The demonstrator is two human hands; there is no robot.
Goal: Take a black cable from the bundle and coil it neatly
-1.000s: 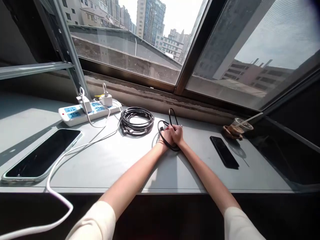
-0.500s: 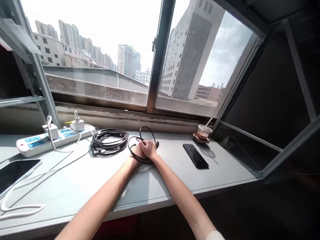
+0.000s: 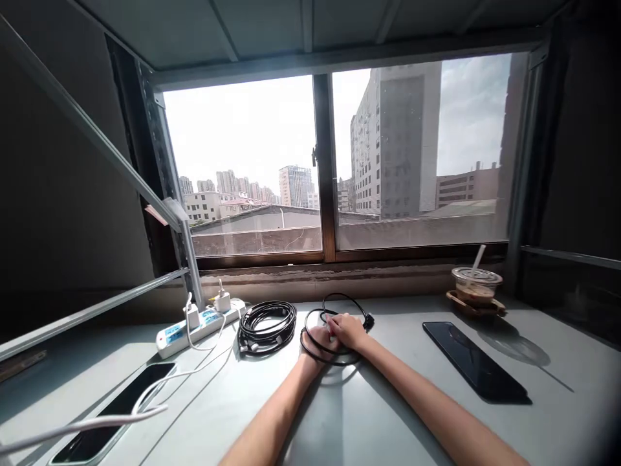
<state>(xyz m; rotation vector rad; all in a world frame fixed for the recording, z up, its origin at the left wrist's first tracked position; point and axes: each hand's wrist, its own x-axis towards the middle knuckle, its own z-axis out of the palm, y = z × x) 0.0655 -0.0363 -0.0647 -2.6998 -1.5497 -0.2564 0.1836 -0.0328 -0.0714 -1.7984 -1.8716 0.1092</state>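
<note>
A black cable [image 3: 334,363] with a dark plug at its right end is looped in my hands above the table. Its lower loop passes around my left hand [image 3: 316,339], whose fingers are closed on it. My right hand [image 3: 349,331] lies against the left one, fingers closed on the same cable at the top; the exact grip between the two hands is partly hidden. Just left of them, a coil of black cables [image 3: 268,329] with light connector ends rests on the table.
A white power strip [image 3: 162,349] with two plugged-in chargers stands at the left. A pale-edged phone [image 3: 114,414] lies nearer, crossed by a white cable [image 3: 92,424]. On the right are a dark phone [image 3: 475,361] and a plastic drink cup [image 3: 475,288] on a brown holder. Metal frame posts flank the window.
My head view has tilted and levelled, so the window and table sit differently in the picture. Both hands still hold the cable, the right hand's fingers slightly shifted along the loop.
</note>
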